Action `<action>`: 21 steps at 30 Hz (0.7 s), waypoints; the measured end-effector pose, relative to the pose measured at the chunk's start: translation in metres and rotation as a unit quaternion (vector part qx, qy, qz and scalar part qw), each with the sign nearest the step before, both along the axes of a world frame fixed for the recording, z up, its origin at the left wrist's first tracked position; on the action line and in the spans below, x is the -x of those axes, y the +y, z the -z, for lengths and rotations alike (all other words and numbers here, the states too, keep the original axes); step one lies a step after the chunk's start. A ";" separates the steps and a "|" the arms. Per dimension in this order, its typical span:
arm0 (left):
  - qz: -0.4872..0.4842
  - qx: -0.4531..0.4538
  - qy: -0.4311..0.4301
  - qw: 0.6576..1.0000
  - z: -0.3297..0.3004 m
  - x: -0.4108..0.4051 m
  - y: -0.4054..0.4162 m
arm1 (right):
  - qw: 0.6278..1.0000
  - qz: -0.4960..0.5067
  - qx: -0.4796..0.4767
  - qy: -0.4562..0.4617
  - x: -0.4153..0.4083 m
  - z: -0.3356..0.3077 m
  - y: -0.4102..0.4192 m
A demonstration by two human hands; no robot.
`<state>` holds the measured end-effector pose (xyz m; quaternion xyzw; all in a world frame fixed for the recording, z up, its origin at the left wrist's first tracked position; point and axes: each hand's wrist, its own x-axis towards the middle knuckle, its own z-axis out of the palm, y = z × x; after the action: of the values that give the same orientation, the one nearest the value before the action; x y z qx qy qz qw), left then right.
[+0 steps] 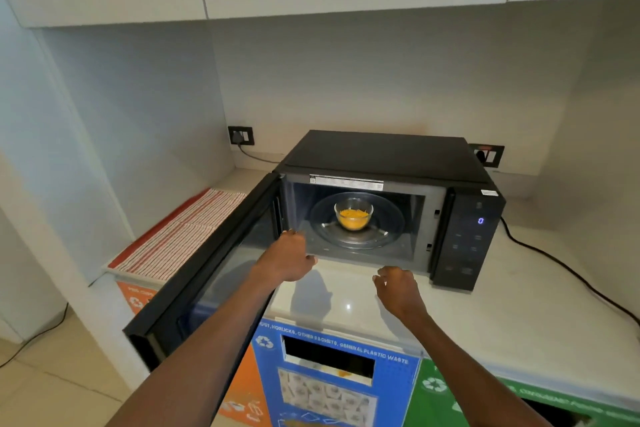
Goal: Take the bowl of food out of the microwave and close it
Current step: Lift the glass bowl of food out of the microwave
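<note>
A black microwave [381, 152] stands on the white counter [519, 305] with its door [214, 274] swung wide to the left. Inside, a clear glass bowl [353, 213] of yellow food sits in the middle of the glass turntable [388, 229]. My left hand [289, 256] hovers at the cavity's lower left corner, fingers loosely curled, holding nothing. My right hand [396, 286] floats over the counter just in front of the opening, fingers apart and empty. Both hands are short of the bowl.
A red-striped cloth [176, 236] lies on the counter left of the door. The control panel [467, 239] shows a lit 0. A black power cable [561, 267] trails right. Blue [332, 378], orange and green waste bins sit below the counter edge.
</note>
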<state>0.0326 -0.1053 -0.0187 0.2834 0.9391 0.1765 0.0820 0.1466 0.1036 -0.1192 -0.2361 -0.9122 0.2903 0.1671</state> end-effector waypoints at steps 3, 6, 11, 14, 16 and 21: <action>-0.031 -0.031 -0.027 0.999 0.011 0.008 0.017 | 1.000 -0.001 0.004 0.003 0.008 -0.003 0.026; -0.049 -0.040 -0.034 0.997 0.024 0.013 0.032 | 1.000 0.002 -0.002 -0.006 0.020 -0.006 0.045; -0.085 -0.110 -0.060 0.989 0.040 0.029 0.059 | 1.000 0.015 0.010 -0.010 0.045 -0.013 0.063; -0.111 -0.135 -0.052 0.983 0.046 0.041 0.075 | 1.000 0.008 0.021 -0.003 0.061 -0.014 0.071; -0.112 -0.156 -0.050 0.980 0.052 0.051 0.085 | 0.999 0.011 0.039 0.004 0.073 -0.014 0.075; -0.101 -0.202 -0.037 0.973 0.070 0.080 0.113 | 0.999 0.035 0.022 0.026 0.104 -0.009 0.086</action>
<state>-0.0479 0.0073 -0.0886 0.1907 0.9043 0.3800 0.0390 0.0421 0.1900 -0.1105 -0.2638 -0.8920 0.3105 0.1960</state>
